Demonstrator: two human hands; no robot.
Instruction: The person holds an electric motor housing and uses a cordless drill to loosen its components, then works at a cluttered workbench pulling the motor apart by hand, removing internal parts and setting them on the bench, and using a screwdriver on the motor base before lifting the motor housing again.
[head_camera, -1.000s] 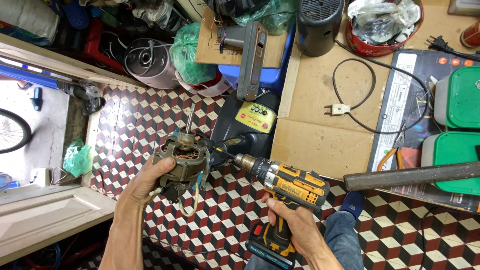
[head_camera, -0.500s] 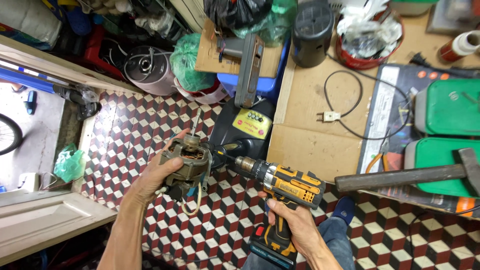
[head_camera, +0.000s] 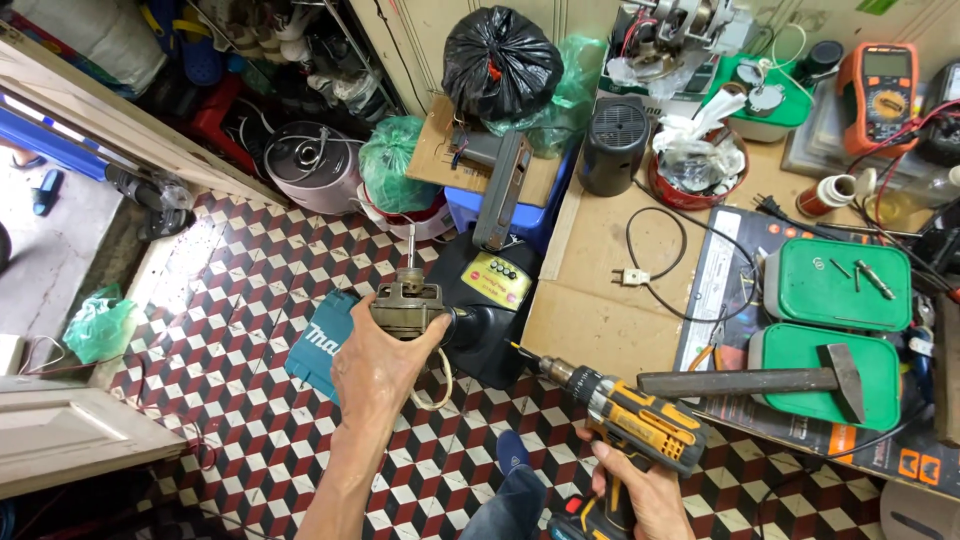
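At the centre of the frame the left hand (head_camera: 378, 365) is closed around a small electric motor (head_camera: 407, 305), holding it up over the checkered floor (head_camera: 250, 400) with its thin shaft pointing toward the top of the picture. Lower right of it, the right hand (head_camera: 640, 490) is wrapped tight on the grip of a yellow and black cordless drill (head_camera: 625, 425), whose bit points up and left toward the motor but stands apart from it. By the look of it, the step in hand is the driver work on the motor housing, with the bit off the work at this instant. Bringing the bit onto a fastener would call for steadying the motor and lining the tip up squarely; which screw it would meet cannot be told from here. Behind the motor sits a black fan base (head_camera: 490, 310) with a yellow panel, and a teal tool case (head_camera: 318, 345) lies on the floor at the left. On the cardboard-topped bench (head_camera: 590, 300) at the right, a hammer (head_camera: 760, 380) rests across a green-lidded box (head_camera: 830, 375).
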